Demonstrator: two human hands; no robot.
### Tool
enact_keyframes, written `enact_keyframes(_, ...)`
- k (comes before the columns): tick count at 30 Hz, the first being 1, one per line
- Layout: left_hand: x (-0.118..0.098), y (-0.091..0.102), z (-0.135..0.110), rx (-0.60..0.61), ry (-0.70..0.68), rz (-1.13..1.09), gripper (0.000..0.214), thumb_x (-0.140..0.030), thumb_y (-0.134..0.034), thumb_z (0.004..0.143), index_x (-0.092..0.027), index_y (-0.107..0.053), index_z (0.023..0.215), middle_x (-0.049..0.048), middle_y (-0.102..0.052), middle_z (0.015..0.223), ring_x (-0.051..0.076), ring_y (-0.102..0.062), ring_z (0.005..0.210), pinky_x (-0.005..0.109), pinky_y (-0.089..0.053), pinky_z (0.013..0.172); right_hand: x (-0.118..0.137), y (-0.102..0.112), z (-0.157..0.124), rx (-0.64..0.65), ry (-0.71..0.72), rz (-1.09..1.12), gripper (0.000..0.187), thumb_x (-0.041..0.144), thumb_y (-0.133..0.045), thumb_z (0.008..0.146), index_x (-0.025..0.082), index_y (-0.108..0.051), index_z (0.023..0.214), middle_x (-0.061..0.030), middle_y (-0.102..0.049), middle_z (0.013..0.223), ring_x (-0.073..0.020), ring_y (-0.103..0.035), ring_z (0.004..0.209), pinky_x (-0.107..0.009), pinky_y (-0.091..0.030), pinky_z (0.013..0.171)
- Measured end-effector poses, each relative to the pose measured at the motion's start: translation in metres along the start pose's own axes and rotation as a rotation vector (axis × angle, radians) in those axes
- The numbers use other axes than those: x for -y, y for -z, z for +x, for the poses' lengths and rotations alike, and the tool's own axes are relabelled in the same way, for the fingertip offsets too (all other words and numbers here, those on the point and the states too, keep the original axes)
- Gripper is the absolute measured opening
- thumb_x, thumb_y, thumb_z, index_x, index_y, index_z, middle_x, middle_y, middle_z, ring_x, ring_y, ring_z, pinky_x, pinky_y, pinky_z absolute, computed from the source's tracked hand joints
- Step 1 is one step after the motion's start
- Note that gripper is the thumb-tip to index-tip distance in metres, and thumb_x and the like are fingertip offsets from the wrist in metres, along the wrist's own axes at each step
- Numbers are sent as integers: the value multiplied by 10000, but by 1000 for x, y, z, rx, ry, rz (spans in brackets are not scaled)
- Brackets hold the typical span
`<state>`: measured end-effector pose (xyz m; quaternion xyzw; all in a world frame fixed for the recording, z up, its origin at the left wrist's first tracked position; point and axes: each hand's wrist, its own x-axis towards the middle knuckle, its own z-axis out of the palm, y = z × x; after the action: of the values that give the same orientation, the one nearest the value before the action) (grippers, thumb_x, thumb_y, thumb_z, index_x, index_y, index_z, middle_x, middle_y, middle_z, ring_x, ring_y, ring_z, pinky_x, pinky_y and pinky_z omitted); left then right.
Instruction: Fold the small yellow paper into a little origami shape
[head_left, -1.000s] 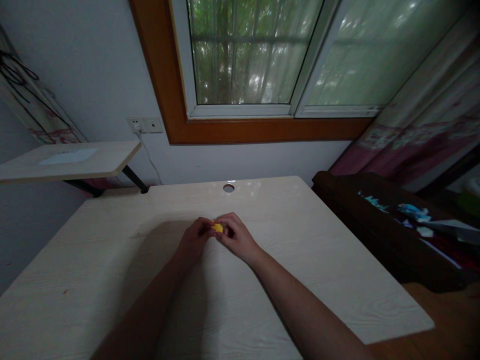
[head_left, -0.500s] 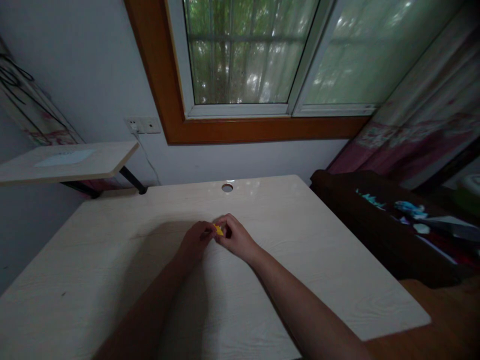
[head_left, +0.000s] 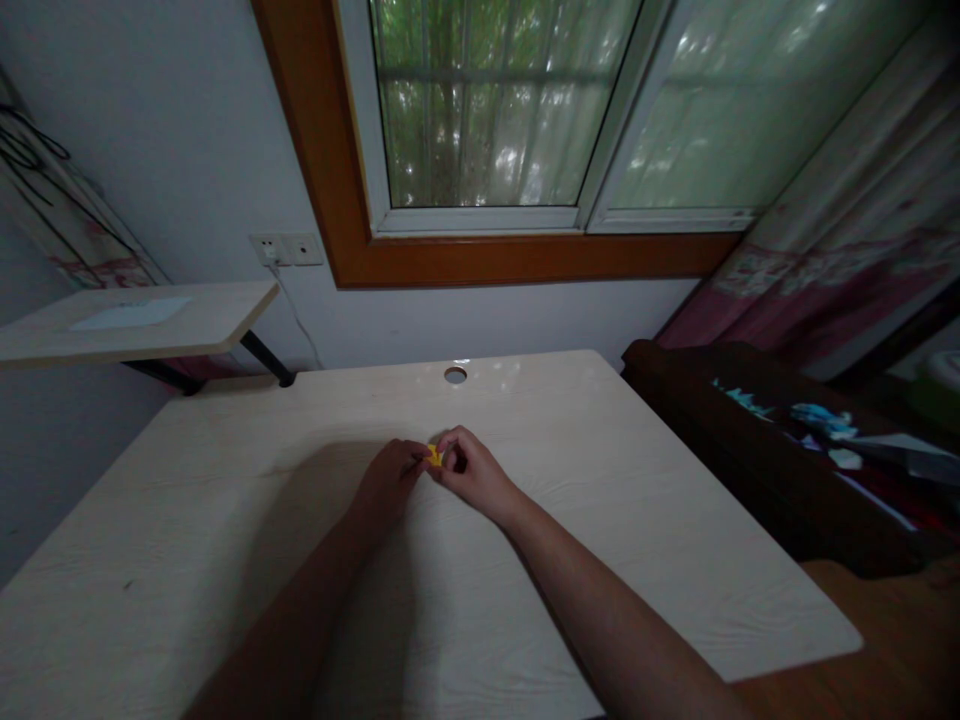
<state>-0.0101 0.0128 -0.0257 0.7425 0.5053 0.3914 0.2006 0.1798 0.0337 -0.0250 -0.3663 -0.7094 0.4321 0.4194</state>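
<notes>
A small yellow piece [head_left: 434, 456] is pinched between my two hands, over the far half of the pale wooden desk [head_left: 630, 560]. From the left, the thumb and fingers of my left hand [head_left: 390, 474] close on it. My right hand [head_left: 472, 470] meets it from the right, its thumb and index finger curled against it. The fingers cover most of the piece, and it is too small for me to tell what kind of thing it is.
A raised shelf [head_left: 217, 322] with a sheet of paper [head_left: 131, 313] stands at the left. Behind the desk are a cable hole [head_left: 455, 375], a wall socket [head_left: 285, 250] and a window. To the right, a dark brown piece of furniture [head_left: 675, 430] bears assorted items.
Both hands stay in nearly the same place. The yellow piece has turned or shifted slightly up and left between the fingers.
</notes>
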Motion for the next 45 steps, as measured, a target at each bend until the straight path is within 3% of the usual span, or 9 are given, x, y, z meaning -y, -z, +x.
enact_keyframes(6,-2,0,1,20,86,-100,103,-270,-593,884,-221,-646,959,39,-692,951,189,-654,884,325,-515,821,1,3,0,-6,-56,105,199,343,-683,826,214,-553,905,55,-473,666,-95,-412,564,-217,-333,529)
enact_keyframes(10,-3,0,2,32,96,-155,88,-256,-593,878,-218,-645,938,31,-698,930,175,-666,868,307,-529,810,0,5,0,15,-116,198,173,354,-644,859,215,-566,926,41,-557,638,-108,-463,553,-223,-347,532)
enact_keyframes(16,-10,3,4,16,143,-239,70,-251,-597,860,-205,-631,900,31,-705,927,167,-678,848,302,-547,806,1,7,2,-18,-152,328,183,324,-670,833,216,-615,971,17,-624,705,-119,-549,608,-247,-422,597)
enact_keyframes(23,-13,5,3,-11,153,-286,67,-245,-630,830,-196,-621,874,27,-692,875,162,-672,813,305,-550,792,3,8,6,-50,-178,520,334,295,-767,734,213,-631,1028,-9,-656,845,-123,-596,703,-272,-475,676)
enact_keyframes(35,-22,10,5,-6,-8,-314,80,-258,-625,847,-189,-620,806,63,-620,989,173,-615,930,292,-525,813,7,9,6,-143,-192,436,284,325,-761,718,197,-655,948,5,-636,773,-132,-579,722,-276,-461,704)
enact_keyframes(40,-21,12,3,44,102,-270,157,-323,-586,884,-183,-619,820,19,-632,808,147,-593,752,257,-484,708,9,9,5,-129,-170,399,283,328,-750,737,198,-651,969,4,-637,776,-129,-572,717,-275,-452,700)
enact_keyframes(45,-15,8,2,63,189,-337,178,-347,-655,824,-178,-605,801,-2,-637,746,140,-591,686,244,-462,648,7,9,4,-82,-156,383,254,324,-737,764,198,-668,973,-4,-652,815,-125,-581,728,-268,-439,692)
